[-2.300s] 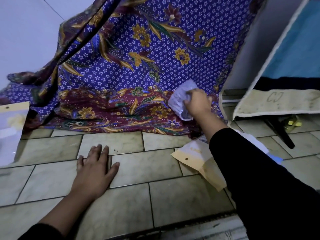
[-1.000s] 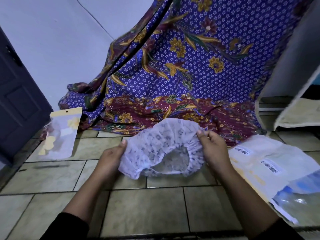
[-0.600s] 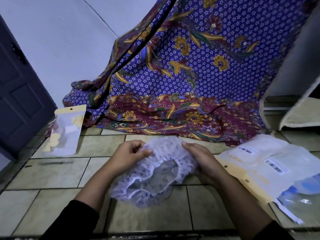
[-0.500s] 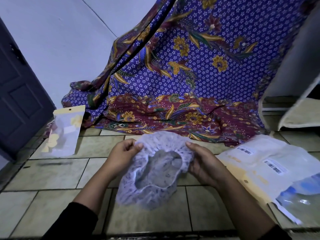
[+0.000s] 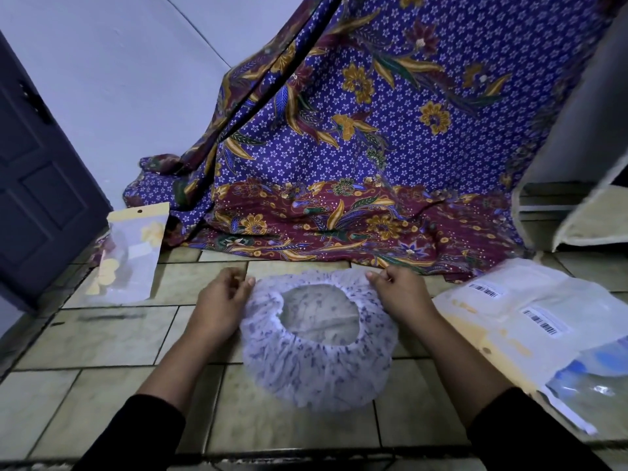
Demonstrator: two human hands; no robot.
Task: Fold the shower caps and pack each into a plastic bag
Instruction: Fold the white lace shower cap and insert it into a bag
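Fingers (image 5: 373, 277) of the right hand (image 5: 401, 294) pinch the far rim of the shower cap (image 5: 312, 375). The left hand (image 5: 221, 300) pinches the rim on the other side. Half a second ago the cap hung in the air between the hands. Now it lies spread on the tiled floor (image 5: 102, 334), round, opening upward, at lower centre of the frame. It looks ready for a first fold. Flat plastic bags (image 5: 509, 321) lie near it at right, and a yellow-topped bag (image 5: 132, 253) lies at left. A patterned cloth (image 5: 339, 147) drapes behind, with a dark door (image 5: 40, 181) at left and a pale wall (image 5: 119, 62) at upper left.
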